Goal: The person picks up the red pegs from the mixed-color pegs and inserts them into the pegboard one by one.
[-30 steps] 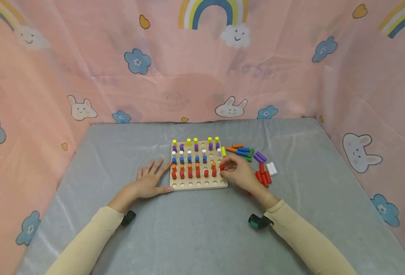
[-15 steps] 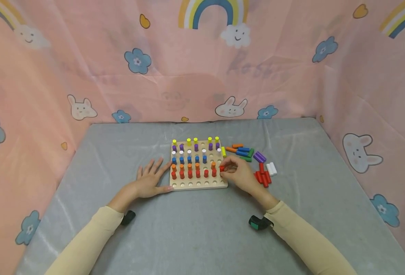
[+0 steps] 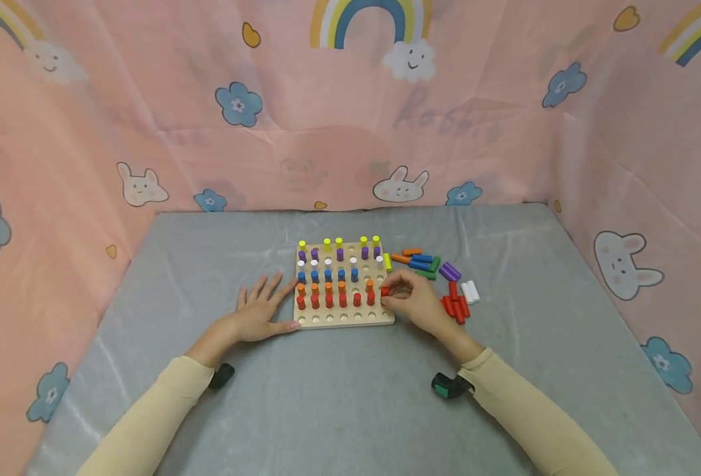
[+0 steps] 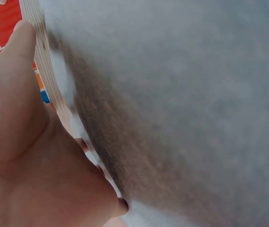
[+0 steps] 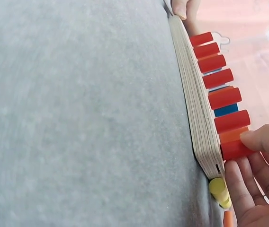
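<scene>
A wooden pegboard (image 3: 344, 320) lies flat on the table, with rows of yellow, purple, white, blue, orange and red pegs standing in it. My right hand (image 3: 417, 303) pinches a red peg (image 5: 236, 149) between thumb and fingers at the right end of the red row. In the right wrist view this peg stands upright against the board's top, in line with the other red pegs. At the board's left edge my left hand (image 3: 261, 318) lies with its fingers spread. Its thumb and forefinger touch the edge.
Right of the board lie loose pegs: several red pegs (image 3: 457, 308), white pegs (image 3: 470, 292), purple pegs (image 3: 450, 271), and blue, green and orange ones further back. A yellow peg (image 3: 387, 262) rests by the board's right edge. A pink curtain (image 3: 303, 152) surrounds the grey table (image 3: 327, 410).
Both hands stay almost in place, the right one still pinching the red peg. A bit of red beneath the right wrist one second ago no longer shows.
</scene>
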{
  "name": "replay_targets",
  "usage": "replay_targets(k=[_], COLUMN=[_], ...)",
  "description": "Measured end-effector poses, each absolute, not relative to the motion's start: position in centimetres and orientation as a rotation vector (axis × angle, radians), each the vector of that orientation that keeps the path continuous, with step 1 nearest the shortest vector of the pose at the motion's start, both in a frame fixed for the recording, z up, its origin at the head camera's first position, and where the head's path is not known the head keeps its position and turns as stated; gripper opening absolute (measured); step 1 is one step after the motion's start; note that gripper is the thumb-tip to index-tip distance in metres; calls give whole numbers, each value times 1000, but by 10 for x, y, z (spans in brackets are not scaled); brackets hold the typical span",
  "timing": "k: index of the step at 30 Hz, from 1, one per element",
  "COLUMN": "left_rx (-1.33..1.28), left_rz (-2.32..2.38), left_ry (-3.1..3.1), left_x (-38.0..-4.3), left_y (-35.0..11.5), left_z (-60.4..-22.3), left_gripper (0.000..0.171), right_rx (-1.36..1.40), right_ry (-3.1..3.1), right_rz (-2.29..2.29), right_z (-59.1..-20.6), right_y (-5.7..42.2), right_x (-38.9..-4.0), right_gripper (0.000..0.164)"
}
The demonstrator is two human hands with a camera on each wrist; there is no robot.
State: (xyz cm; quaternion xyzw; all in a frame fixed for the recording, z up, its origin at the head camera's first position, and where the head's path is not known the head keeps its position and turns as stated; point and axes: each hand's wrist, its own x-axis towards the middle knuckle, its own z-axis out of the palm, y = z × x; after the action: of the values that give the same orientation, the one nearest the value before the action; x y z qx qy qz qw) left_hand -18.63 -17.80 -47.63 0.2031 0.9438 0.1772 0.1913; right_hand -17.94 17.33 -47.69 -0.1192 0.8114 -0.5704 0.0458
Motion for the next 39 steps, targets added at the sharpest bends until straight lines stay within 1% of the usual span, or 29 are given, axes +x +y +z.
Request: replay_targets(k=[12,20,24,31,39], left_rx=[567,564,551,546,558], left_rz=[506,505,503,505,496], left_ry=[2636,2638,2629,2618,2640], left_x=[-187,-186,-186,-186,-188], left_y=[-176,-175,-175,-176,-177], left_z=[-476,-476,-475,-476,-477], left_gripper=[92,92,93,94,96], right_rx=[-307,-299,-298,-322,-345], right_ry=[2482,2514,2527,2560,2543], right_rz=[-1708,-1649,-1620,-1602,-1592], right_z=[-474,-446,-443,-476,-473], right_y=[173,166,165,173,174], right_x=[-176,-163,-162,-176,-180], right_gripper=[24,23,24,24,27])
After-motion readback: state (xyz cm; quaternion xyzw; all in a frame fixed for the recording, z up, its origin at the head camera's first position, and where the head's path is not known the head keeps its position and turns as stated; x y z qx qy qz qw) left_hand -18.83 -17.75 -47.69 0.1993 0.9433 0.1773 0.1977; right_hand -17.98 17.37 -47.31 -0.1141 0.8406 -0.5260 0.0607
